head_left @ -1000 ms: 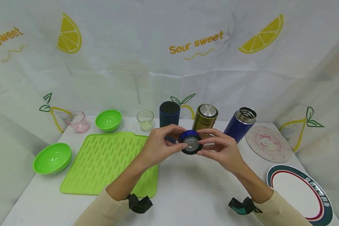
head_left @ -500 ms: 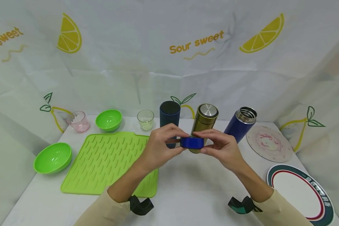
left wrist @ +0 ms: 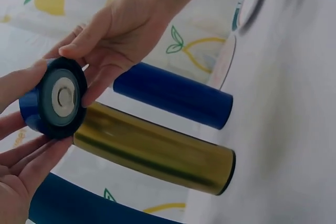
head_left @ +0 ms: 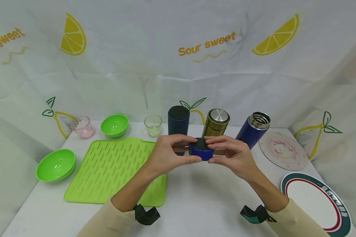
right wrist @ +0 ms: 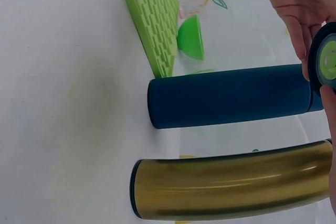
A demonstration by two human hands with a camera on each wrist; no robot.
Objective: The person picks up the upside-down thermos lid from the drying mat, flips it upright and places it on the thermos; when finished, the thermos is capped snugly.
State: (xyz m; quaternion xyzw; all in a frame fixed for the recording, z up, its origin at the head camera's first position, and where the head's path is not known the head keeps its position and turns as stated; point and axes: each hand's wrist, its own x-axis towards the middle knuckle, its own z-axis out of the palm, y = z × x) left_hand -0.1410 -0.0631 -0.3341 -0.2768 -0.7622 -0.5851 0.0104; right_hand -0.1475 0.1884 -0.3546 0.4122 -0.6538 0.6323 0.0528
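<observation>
In the head view, a blue bottle lid (head_left: 201,154) with a dark top is held up over the table by both hands. My left hand (head_left: 166,152) pinches its left side, thumb below. At its right side my right hand (head_left: 232,154) pinches it, fingertips over the top edge. The lid's ringed underside (left wrist: 64,98) shows in the left wrist view. Behind the hands, a dark blue bottle (head_left: 178,122) and a gold bottle (head_left: 216,124) stand with lids on. To their right stands a blue bottle (head_left: 252,131) with a bare steel mouth.
Left lies a green drying mat (head_left: 115,171), with green bowls (head_left: 55,165) (head_left: 114,125) beside and behind it. A clear glass (head_left: 153,125) and a pink glass (head_left: 82,127) stand at the back. A round pink mat (head_left: 283,150) and a white round plate (head_left: 312,200) lie right.
The lid has turned over in my fingers: its underside faced the head camera, then its blue side, and now its dark top shows. The bottles have not moved.
</observation>
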